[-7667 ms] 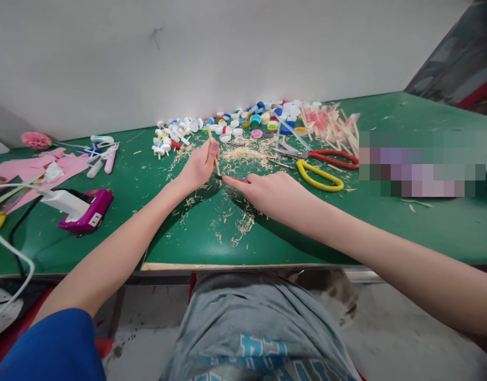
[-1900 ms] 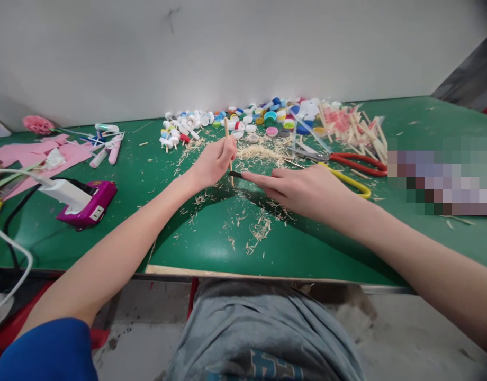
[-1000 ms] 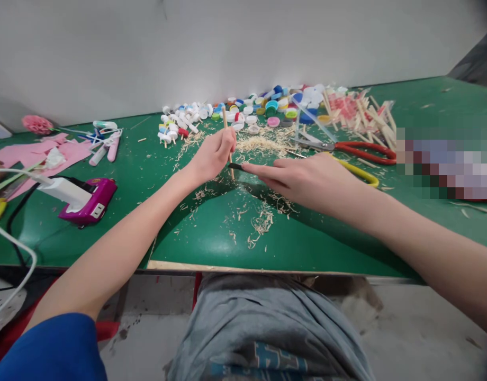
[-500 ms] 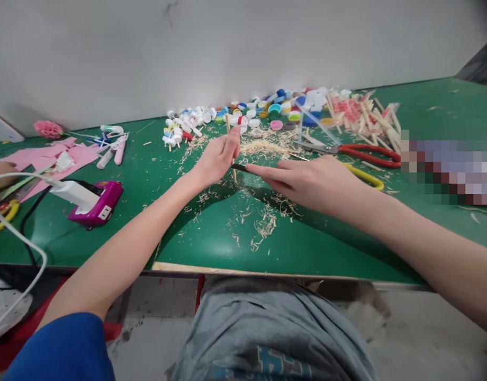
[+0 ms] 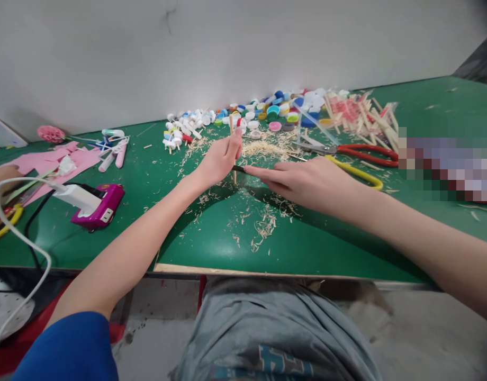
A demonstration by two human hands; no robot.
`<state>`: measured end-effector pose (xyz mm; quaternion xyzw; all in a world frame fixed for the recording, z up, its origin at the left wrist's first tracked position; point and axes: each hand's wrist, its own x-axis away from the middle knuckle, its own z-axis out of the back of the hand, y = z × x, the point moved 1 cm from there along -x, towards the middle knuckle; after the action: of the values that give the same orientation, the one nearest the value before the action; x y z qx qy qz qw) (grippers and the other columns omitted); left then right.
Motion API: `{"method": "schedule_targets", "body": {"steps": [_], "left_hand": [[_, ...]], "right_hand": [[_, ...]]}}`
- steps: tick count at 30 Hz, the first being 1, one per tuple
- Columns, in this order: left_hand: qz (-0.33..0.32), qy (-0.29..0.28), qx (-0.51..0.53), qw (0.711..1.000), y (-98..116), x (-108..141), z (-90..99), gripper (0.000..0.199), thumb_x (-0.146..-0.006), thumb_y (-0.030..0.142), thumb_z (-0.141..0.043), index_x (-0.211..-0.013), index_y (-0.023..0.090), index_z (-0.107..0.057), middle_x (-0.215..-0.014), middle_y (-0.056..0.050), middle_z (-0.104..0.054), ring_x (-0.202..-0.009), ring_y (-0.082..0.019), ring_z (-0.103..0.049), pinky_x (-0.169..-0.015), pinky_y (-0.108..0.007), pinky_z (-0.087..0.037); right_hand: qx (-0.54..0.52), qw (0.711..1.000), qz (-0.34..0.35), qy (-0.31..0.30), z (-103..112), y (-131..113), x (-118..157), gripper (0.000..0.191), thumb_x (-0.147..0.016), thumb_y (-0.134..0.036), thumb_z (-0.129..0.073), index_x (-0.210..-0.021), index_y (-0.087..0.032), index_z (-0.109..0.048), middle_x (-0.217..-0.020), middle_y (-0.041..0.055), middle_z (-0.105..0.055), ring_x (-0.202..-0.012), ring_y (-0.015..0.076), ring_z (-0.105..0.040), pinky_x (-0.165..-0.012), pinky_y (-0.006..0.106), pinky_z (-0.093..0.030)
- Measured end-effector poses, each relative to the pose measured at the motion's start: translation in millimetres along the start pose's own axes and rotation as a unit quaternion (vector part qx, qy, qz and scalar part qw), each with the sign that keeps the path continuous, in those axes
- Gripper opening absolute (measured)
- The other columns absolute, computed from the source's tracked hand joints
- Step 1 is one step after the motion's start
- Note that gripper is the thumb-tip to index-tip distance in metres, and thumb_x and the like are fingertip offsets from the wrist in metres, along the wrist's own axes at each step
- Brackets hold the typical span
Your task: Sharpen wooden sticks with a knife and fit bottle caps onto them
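My left hand [image 5: 222, 157] is closed round a thin wooden stick [image 5: 235, 177] that stands nearly upright; its top shows above the thumb, its lower end below the fist. In my right hand [image 5: 307, 180] is a knife with a narrow dark blade [image 5: 239, 169], which meets the stick just under the left fist. The right index finger stretches along the blade; the handle is hidden under the palm. Pale wood shavings [image 5: 266, 226] lie below and behind both hands. A red and white cap [image 5: 241, 123] shows right beside the stick's top; I cannot tell whether they touch.
Bottle caps [image 5: 273, 111] are heaped along the wall, with wooden sticks [image 5: 380, 120] to the right. Red-handled scissors [image 5: 366, 152] and yellow-handled scissors [image 5: 362, 177] lie near my right hand. On the left are a magenta power adapter [image 5: 104, 206], pink paper [image 5: 63, 161] and another person's hand [image 5: 1, 185].
Both hands keep almost the same place, the blade still at the stick. The stick's top leans slightly more to the right. The whole view has shifted a little.
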<state>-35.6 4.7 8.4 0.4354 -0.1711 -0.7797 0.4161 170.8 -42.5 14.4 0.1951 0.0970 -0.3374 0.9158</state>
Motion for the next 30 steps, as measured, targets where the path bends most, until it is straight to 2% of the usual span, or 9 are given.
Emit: {"method": "schedule_targets", "body": {"steps": [6,17,23,28,30], "left_hand": [[-0.001,-0.004,-0.003,1.0,-2,0,0.3,0.064,-0.094,0.069,-0.017,-0.056,0.022,-0.037,-0.055,0.0,-0.043,-0.056,-0.012,-0.04,-0.061,-0.032,-0.037],[0.006,0.006,-0.012,1.0,-11,-1,2.8,0.065,-0.089,0.076,-0.012,-0.061,0.023,-0.039,-0.057,0.0,-0.043,-0.056,-0.013,-0.041,-0.057,-0.031,-0.036],[0.009,0.007,-0.005,1.0,-10,-2,2.6,0.063,-0.091,0.073,-0.015,-0.061,0.023,-0.039,-0.056,0.0,-0.043,-0.055,-0.013,-0.04,-0.057,-0.031,-0.037],[0.017,-0.01,-0.008,1.0,-9,-1,3.0,0.062,-0.092,0.071,-0.015,-0.063,0.023,-0.039,-0.057,0.001,-0.041,-0.055,-0.013,-0.039,-0.055,-0.03,-0.036],[0.016,-0.009,-0.006,1.0,-8,0,3.1,0.061,-0.092,0.072,-0.015,-0.064,0.023,-0.039,-0.058,0.0,-0.041,-0.055,-0.013,-0.039,-0.056,-0.03,-0.036]], "right_hand": [[-0.042,0.999,0.007,-0.009,2,1,0,0.046,-0.101,-0.035,-0.033,-0.145,-0.04,-0.045,-0.077,-0.001,-0.061,-0.054,0.0091,-0.034,-0.051,0.025,-0.016],[-0.033,0.999,0.032,0.007,-6,1,-7,0.048,-0.099,-0.031,-0.036,-0.145,-0.036,-0.047,-0.074,0.0002,-0.064,-0.05,0.0086,-0.036,-0.05,0.025,-0.013],[-0.021,0.999,0.015,-0.042,-3,5,-10,0.049,-0.1,-0.033,-0.035,-0.148,-0.041,-0.04,-0.078,-0.0005,-0.067,-0.051,0.0096,-0.04,-0.048,0.025,-0.014],[-0.028,0.998,0.027,-0.046,-4,3,-10,0.048,-0.099,-0.033,-0.037,-0.146,-0.039,-0.045,-0.08,-0.0002,-0.069,-0.051,0.0091,-0.042,-0.049,0.025,-0.016],[-0.031,0.996,0.039,-0.07,-5,0,-9,0.048,-0.099,-0.032,-0.038,-0.145,-0.039,-0.045,-0.083,-0.0006,-0.07,-0.052,0.0096,-0.044,-0.05,0.026,-0.016]]}}
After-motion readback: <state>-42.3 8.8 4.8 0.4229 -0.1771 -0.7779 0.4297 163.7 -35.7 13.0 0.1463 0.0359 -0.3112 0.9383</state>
